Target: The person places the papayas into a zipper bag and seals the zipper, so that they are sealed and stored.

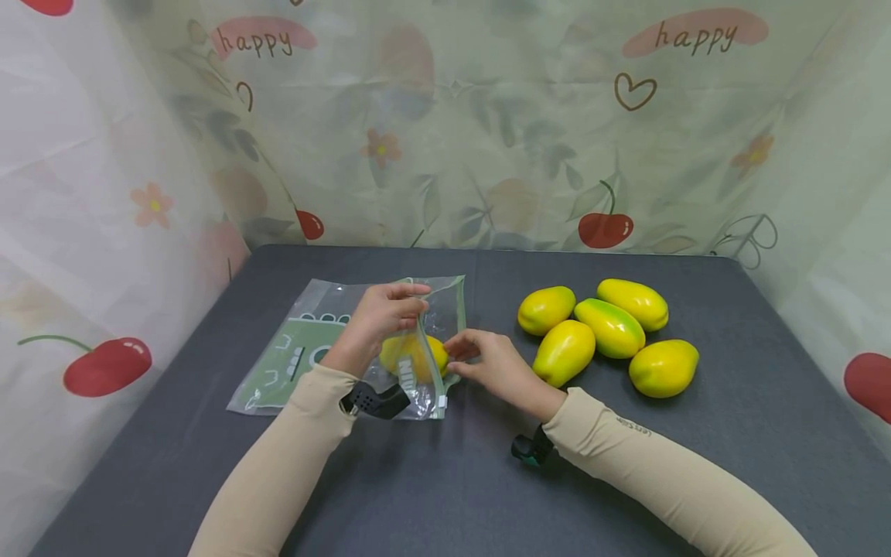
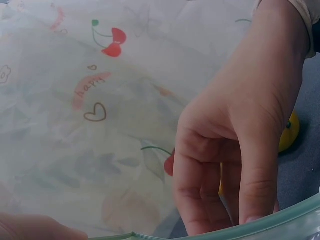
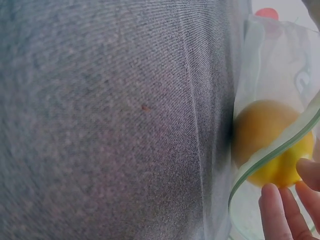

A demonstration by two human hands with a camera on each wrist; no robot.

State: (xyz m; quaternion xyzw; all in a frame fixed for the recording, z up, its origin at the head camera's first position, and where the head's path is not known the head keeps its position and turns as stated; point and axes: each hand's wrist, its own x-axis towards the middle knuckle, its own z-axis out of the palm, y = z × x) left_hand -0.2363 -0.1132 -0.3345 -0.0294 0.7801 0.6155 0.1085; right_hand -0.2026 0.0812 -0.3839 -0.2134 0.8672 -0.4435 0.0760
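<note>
One yellow fruit [image 1: 437,354] lies at the mouth of the clear zip bag [image 1: 306,334], most of it behind the upper film and its near end showing past the green-edged opening. The right hand [image 1: 497,363] is at that end, fingers apart and reaching into the mouth, the tips at the fruit's surface; whether they press on it or only just touch it, I cannot tell. The left hand [image 1: 383,317] appears to pinch the upper lip of the bag, holding the mouth gaping. If that lip slipped, the film could sag over the fruit and catch the fingers; a push off to one side could slide the whole light bag along the tabletop [image 1: 431,495] or roll the smooth fruit back out. The white zip slider [image 1: 442,401] sits at the near corner, where it might snag. The bag lies flat towards the left with its green printed panel up, and no second fruit shows in it. To the right, well apart from the bag, five loose yellow fruits [image 1: 609,329] lie close together, one tinged green. A printed curtain [image 1: 459,178] hangs behind.
</note>
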